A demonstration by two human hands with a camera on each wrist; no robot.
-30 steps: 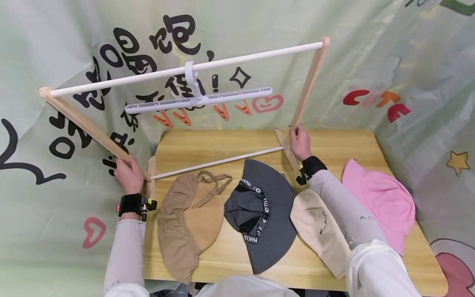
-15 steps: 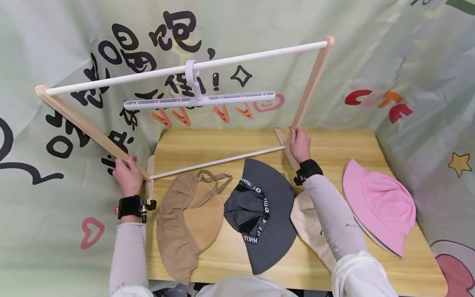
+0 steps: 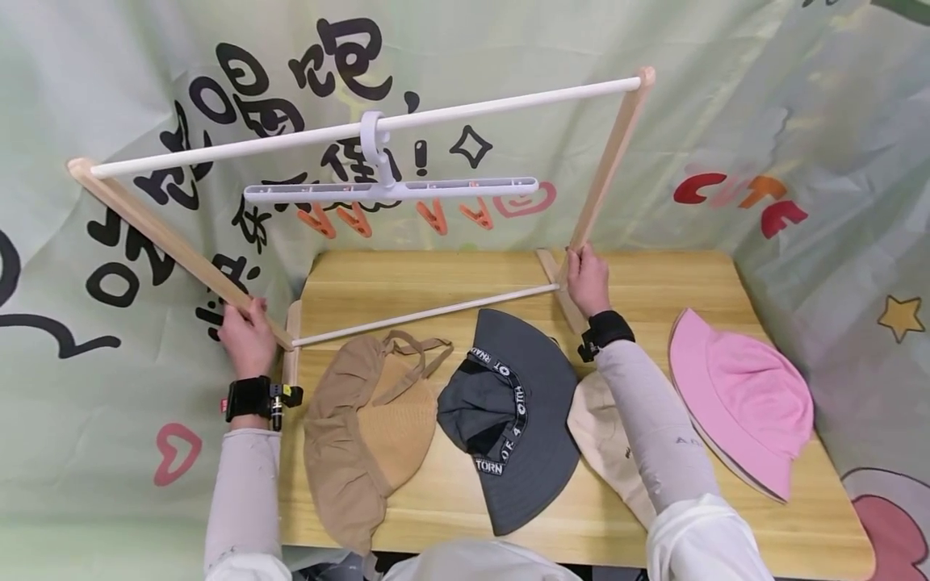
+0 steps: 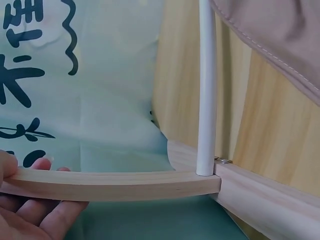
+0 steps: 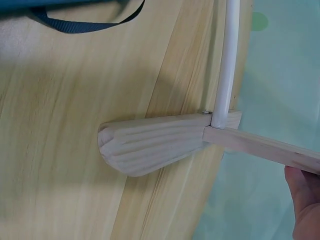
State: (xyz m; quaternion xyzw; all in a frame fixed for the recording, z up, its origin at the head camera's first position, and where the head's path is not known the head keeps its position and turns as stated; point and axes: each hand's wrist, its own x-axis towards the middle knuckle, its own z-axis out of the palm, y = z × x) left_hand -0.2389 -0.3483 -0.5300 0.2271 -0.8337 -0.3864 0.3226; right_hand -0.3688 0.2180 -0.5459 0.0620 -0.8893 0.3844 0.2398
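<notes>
A wood-and-white drying rack stands toward the back of the table. My left hand [image 3: 247, 339] grips its left wooden post [image 3: 167, 242] low down; in the left wrist view, fingers [image 4: 62, 215] curl under that post. The right hand [image 3: 588, 281] holds the right wooden post [image 3: 612, 161] near its foot [image 5: 155, 142]. From the white top bar [image 3: 291, 142] hangs a pale lilac hanger [image 3: 450, 189] by its hook. Several orange clips [image 3: 433, 218] dangle beneath it. A thinner white rod [image 3: 429, 313] joins the posts near the bottom.
Across the wooden table [image 3: 676, 278] lie a brown ruffled hat [image 3: 349, 436], a dark grey bucket hat [image 3: 538, 411], a cream hat [image 3: 599, 436] partly under my right forearm, and a pink bucket hat [image 3: 756, 387]. A printed curtain [image 3: 799, 121] closes off the back and sides.
The rack's left side has shifted slightly left with my left hand. The hanger has swung a little on the bar. My right forearm has moved left, uncovering more of the pink hat.
</notes>
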